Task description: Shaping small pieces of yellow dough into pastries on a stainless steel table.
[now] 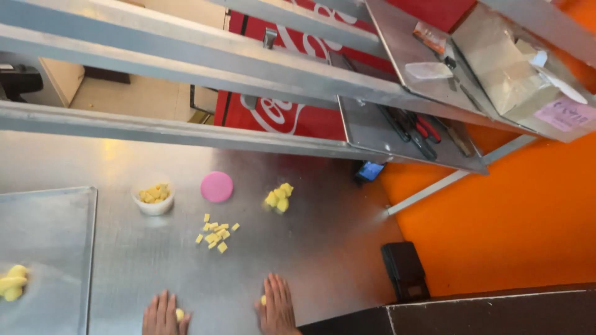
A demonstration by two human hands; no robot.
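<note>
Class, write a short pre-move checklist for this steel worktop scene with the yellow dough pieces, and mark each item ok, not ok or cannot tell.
1. Left hand lies flat on a yellow piece: ok.
2. Right hand lies flat on another piece: ok.
3. Cut cubes lie on the worktop beyond both hands: ok.
4. White bowl upright, holding pieces: ok.
5. Pink disc apart from the cubes: ok.
6. Pieces under the palms fully shaped: cannot tell.
</note>
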